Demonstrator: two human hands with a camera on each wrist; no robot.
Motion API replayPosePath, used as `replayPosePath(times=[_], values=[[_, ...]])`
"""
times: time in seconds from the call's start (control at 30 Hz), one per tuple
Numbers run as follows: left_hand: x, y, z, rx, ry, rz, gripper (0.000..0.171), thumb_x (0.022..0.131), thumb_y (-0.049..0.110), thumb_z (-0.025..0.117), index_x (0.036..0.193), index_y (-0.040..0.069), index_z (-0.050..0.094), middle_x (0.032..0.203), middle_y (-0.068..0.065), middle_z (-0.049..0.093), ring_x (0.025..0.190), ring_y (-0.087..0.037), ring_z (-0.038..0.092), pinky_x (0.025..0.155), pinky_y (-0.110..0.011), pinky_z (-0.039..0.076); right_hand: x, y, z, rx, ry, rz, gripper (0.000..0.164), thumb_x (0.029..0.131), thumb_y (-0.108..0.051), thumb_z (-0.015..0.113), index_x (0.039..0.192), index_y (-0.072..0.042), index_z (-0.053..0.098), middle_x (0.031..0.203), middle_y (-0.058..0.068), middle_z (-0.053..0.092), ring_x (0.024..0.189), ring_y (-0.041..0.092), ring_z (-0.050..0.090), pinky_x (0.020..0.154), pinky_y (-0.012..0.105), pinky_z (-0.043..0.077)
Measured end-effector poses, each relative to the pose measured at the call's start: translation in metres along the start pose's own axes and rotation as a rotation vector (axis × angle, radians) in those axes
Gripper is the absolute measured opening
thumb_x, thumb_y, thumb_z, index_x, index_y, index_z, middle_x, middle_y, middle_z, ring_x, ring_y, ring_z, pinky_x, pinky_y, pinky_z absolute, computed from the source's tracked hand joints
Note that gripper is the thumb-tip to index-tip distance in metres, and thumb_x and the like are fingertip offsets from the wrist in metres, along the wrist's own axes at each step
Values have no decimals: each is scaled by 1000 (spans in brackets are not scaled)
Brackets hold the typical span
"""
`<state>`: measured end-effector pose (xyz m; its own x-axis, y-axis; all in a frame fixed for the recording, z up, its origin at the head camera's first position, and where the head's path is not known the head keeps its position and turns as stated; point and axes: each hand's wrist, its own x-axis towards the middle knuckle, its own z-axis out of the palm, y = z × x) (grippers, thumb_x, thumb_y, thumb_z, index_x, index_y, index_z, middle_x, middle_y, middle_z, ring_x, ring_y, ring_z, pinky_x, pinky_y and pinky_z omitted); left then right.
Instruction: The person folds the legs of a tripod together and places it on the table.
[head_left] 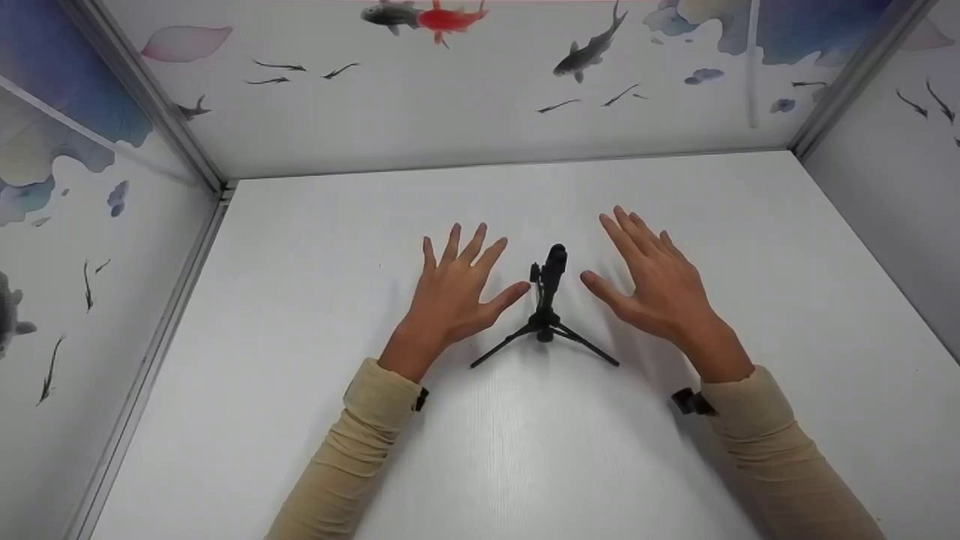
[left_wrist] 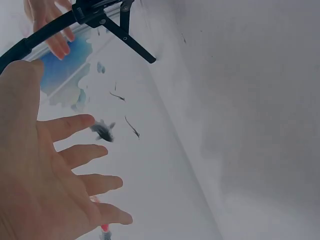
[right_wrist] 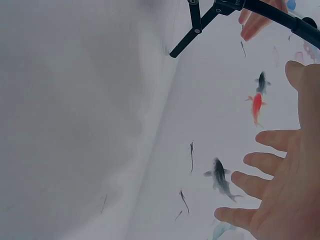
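Observation:
A small black tripod [head_left: 550, 281] stands upright on the white table, its legs spread. To its left is my left hand [head_left: 457, 292], fingers straight and spread, with the thumb tip right beside the tripod's upper part in the head view. On the other side my right hand [head_left: 660, 289] is held with straight fingers, its thumb pointing toward the tripod a short way off. Both palms face inward and neither hand holds anything. In the left wrist view the tripod's leg and column [left_wrist: 55, 30] pass above the thumb. The right wrist view also shows a tripod leg [right_wrist: 185, 42].
The white tabletop [head_left: 315, 315] is bounded at the back and sides by white panels [head_left: 480, 105] printed with fish and blue washes. Metal frame posts [head_left: 150, 97] stand at the corners. Dark cameras [head_left: 691, 402] sit at the cuffs of the beige sleeves.

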<state>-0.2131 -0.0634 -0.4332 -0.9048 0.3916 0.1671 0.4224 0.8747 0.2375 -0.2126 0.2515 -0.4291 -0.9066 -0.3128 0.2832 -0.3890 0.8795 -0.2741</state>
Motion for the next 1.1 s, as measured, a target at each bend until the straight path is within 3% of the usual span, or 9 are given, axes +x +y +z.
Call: replayPosePath(times=[0.17,0.3,0.57,0.67,0.9,1.1], values=[[-1,-2,0,-113,-23,3,84,105,78,41,169,24,40,178,-8,32,167,-38,25,132,-68,18,-1,-3,0,24,90,-40,78,105,-58,64,171,-27,35,177,3,37,157,36,47,110,68,50],[-1,-3,1,-193,-35,6,82,106,76,44,168,23,42,177,-9,36,165,-35,32,134,-59,23,-2,-5,0,50,152,-62,73,105,-53,66,169,-28,40,173,2,45,148,35,57,92,66,58],[-4,-3,2,-282,-45,6,77,106,72,49,164,22,49,172,-8,46,159,-30,45,127,-54,40,-2,-10,-2,77,217,-86,69,103,-50,70,165,-29,47,162,4,59,140,31,64,84,62,61],[-4,-3,2,-283,-40,15,73,107,69,52,160,20,54,167,-7,53,155,-28,51,125,-50,44,-2,-12,-3,89,232,-95,68,102,-48,72,163,-28,50,156,6,64,135,32,68,85,60,61],[-2,-1,4,-274,-47,40,66,108,63,56,154,15,61,155,-6,65,147,-26,60,122,-45,47,-2,-14,-3,112,277,-136,62,101,-43,74,158,-25,57,143,6,73,104,31,78,71,52,61],[-2,1,3,-336,-74,83,60,109,56,58,150,13,64,146,-8,71,136,-28,67,116,-47,53,-2,-17,-2,145,305,-181,57,101,-37,76,155,-23,61,136,8,76,100,31,81,75,52,63]])
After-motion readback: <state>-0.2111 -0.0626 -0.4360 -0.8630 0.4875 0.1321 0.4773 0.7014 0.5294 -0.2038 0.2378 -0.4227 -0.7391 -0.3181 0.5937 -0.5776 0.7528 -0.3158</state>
